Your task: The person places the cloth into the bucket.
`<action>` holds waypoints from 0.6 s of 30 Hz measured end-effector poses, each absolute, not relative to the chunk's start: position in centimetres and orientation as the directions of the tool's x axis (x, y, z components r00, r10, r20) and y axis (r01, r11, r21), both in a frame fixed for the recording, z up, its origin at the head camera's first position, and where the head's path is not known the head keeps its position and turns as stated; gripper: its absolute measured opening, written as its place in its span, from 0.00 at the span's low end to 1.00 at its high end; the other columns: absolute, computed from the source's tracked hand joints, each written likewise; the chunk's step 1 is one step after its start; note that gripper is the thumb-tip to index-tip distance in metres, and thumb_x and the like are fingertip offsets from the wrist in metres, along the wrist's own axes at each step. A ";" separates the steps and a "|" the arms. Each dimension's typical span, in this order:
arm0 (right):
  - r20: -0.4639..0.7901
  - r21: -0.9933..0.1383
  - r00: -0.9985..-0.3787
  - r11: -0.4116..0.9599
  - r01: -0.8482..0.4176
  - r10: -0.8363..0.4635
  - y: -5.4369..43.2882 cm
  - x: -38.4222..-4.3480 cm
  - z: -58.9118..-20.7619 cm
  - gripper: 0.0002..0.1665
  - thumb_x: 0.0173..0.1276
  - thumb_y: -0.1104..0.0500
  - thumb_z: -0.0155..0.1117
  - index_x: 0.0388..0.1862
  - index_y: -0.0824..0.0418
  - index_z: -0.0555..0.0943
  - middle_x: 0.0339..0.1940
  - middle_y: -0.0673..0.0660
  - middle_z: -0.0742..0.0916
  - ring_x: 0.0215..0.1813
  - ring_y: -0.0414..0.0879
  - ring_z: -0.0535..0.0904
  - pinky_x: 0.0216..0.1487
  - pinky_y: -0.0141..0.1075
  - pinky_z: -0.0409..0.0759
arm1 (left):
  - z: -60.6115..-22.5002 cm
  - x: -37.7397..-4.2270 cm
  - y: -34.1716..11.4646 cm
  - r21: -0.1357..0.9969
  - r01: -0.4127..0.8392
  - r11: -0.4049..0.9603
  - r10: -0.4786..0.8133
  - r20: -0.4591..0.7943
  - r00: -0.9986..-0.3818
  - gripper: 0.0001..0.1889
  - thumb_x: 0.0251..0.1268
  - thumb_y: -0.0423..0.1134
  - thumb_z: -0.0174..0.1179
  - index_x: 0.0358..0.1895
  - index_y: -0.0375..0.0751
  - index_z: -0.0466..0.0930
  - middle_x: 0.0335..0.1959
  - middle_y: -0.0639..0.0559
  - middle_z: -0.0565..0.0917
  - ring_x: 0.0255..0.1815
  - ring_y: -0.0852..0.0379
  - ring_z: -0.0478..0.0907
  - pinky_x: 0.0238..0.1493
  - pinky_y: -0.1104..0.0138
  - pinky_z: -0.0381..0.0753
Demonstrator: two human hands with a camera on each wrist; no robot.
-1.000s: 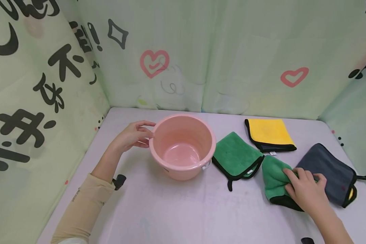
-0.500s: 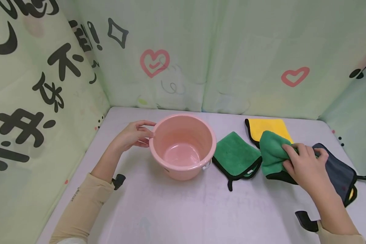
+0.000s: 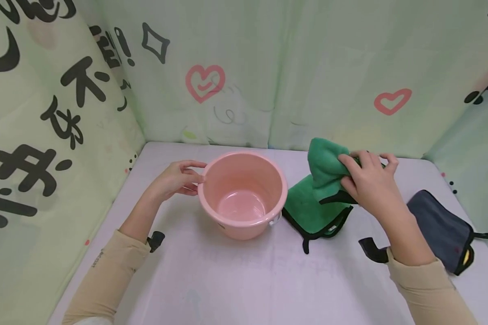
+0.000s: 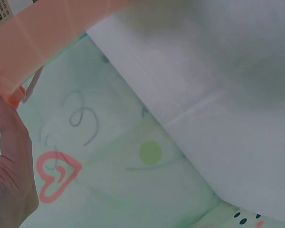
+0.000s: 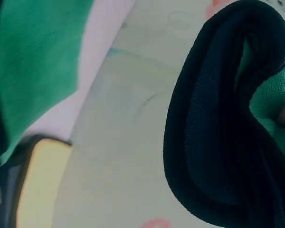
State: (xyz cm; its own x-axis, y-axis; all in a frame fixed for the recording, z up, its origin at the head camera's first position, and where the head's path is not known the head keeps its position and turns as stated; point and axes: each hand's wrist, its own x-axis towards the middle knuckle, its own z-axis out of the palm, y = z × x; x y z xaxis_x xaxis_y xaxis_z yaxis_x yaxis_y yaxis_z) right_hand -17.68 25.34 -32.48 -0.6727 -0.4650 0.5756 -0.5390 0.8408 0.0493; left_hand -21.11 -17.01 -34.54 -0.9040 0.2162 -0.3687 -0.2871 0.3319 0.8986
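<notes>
In the head view, my left hand (image 3: 179, 181) holds the left rim of a pink bucket (image 3: 244, 228) with a white handle. The left wrist view shows part of this hand (image 4: 12, 166) against the bucket wall (image 4: 42, 38). My right hand (image 3: 370, 183) pinches a bunched green towel (image 3: 327, 162) with black edging, raised above the table. Its dark underside fills the right of the right wrist view. Below it a second green towel (image 3: 305, 207) lies folded beside the bucket. A yellow towel (image 5: 42, 183) appears in the right wrist view; in the head view it is hidden.
A dark grey towel (image 3: 439, 230) with a black loop lies at the table's right side. The pale table (image 3: 227, 284) is bounded by printed curtains (image 3: 309, 67) at the back and sides. Each wrist carries a black mount (image 3: 373, 250).
My right hand has lifted the green towel from the right side and carried it left and back, now over the second green towel. My left hand has stayed at the bucket.
</notes>
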 end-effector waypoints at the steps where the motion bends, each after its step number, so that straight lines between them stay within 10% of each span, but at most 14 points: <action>1: 0.575 0.050 -0.668 0.834 -0.549 -0.474 24.7 -18.0 -32.2 0.18 0.58 0.64 0.49 0.48 0.65 0.72 0.42 0.69 0.74 0.43 0.65 0.68 0.49 0.63 0.53 | -34.6 -21.1 -17.1 0.899 -0.287 0.331 0.218 -0.369 -0.904 0.26 0.57 0.36 0.62 0.60 0.42 0.69 0.40 0.43 0.81 0.29 0.54 0.82 0.36 0.62 0.82; 18: 0.583 0.138 -0.484 0.667 -0.732 -0.653 15.3 -21.0 -30.2 0.18 0.57 0.65 0.60 0.49 0.61 0.72 0.43 0.66 0.75 0.47 0.59 0.70 0.50 0.59 0.56 | -34.2 -21.0 -16.9 0.889 -0.301 0.346 0.219 -0.388 -0.895 0.26 0.58 0.36 0.62 0.61 0.42 0.68 0.42 0.41 0.81 0.29 0.55 0.82 0.36 0.63 0.82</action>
State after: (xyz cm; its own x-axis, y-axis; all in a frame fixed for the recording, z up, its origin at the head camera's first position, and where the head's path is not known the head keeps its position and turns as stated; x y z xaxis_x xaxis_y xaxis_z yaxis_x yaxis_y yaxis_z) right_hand -20.95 15.33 -30.21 -0.4843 -0.6526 0.5827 -0.7324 0.6668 0.1380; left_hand -21.04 -16.95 -34.20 -0.8952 0.2186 -0.3884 -0.3010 0.3462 0.8886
